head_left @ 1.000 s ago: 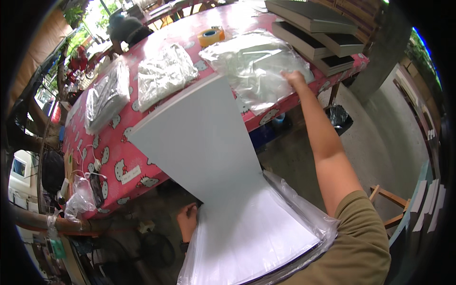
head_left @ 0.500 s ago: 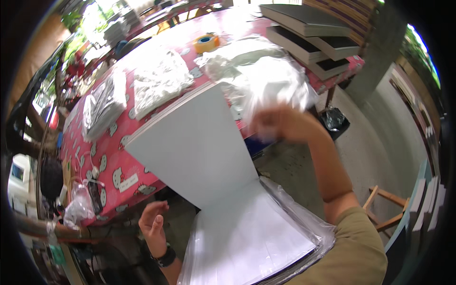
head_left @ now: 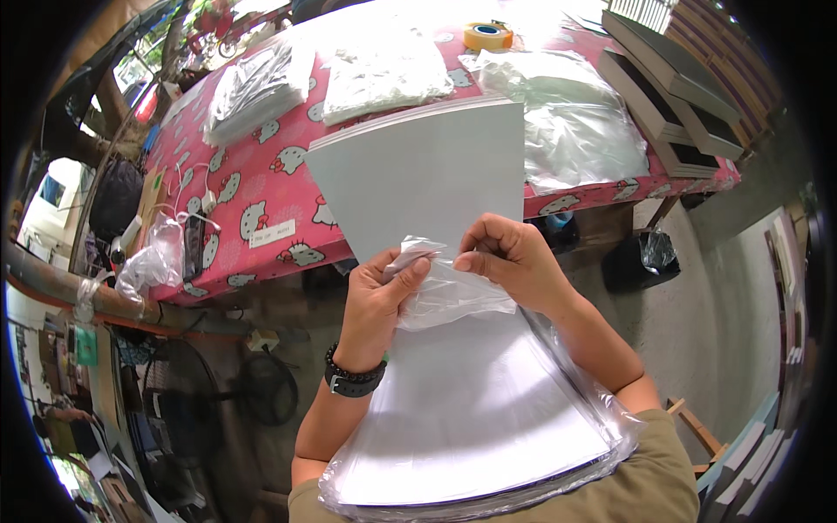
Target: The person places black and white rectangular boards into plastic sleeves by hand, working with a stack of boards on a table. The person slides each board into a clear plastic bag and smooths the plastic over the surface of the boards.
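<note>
My left hand (head_left: 384, 296) is closed on a thin clear plastic bag (head_left: 458, 296), its bunched top between thumb and fingers. Facing it, my right hand (head_left: 514, 261) pinches at the same bag's upper edge, thumb against fingertips. The plastic hangs over the fold of a large open book with blank pale pages. Its raised half (head_left: 427, 166) stands up toward the table, while the lower half (head_left: 488, 405) lies toward me. Clear plastic wrap (head_left: 623, 427) shows around the lower half's edges.
A table with a pink patterned cloth (head_left: 288, 205) holds stacked clear bags (head_left: 261, 87), white plastic packets (head_left: 388, 78), a larger plastic pile (head_left: 580, 126) and a tape roll (head_left: 488, 37). Thick dark-covered books (head_left: 680, 70) are stacked at right. Below stands a black bin (head_left: 636, 261).
My right hand has come in from the plastic pile with a clear bag. My left hand has risen and taken hold of it. The view has shifted, and the book's raised half stands straighter.
</note>
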Demonstrator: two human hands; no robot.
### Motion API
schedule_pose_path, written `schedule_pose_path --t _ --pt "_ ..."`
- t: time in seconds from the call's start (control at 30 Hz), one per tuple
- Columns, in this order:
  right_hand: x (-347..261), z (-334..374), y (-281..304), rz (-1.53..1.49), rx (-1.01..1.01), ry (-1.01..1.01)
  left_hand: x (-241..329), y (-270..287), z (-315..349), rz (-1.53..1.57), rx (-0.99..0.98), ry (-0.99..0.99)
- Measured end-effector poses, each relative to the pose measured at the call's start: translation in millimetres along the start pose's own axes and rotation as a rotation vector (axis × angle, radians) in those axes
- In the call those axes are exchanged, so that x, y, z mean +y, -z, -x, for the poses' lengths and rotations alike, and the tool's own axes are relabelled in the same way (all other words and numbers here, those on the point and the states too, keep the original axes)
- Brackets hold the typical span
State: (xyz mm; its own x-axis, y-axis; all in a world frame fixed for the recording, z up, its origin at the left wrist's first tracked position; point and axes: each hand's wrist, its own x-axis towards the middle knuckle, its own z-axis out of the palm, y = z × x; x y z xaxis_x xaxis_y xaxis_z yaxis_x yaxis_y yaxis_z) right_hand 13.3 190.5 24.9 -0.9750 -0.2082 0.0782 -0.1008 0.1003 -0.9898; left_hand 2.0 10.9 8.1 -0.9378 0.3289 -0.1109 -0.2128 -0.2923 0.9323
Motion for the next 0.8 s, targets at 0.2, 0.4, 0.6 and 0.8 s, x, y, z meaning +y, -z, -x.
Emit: schedule_pose_path --t 0.2,0.4,0.6,0.8 --pt "15 0 -14 0.277 0.14 0.22 -12 10 -5 0.166 -0.033 -0.022" --pt "25 -7 -5 -0.492 0.016 -0.044 -2 2 7 0.406 -0.184 -0.062" --pt "23 -3 -18 -0.437 -0.099 0.104 -11 5 2 0.019 0.037 -0.179" --pt "17 3 -19 -0.128 -0.016 -0.064 -21 18 4 0.193 -0.064 -0.109"
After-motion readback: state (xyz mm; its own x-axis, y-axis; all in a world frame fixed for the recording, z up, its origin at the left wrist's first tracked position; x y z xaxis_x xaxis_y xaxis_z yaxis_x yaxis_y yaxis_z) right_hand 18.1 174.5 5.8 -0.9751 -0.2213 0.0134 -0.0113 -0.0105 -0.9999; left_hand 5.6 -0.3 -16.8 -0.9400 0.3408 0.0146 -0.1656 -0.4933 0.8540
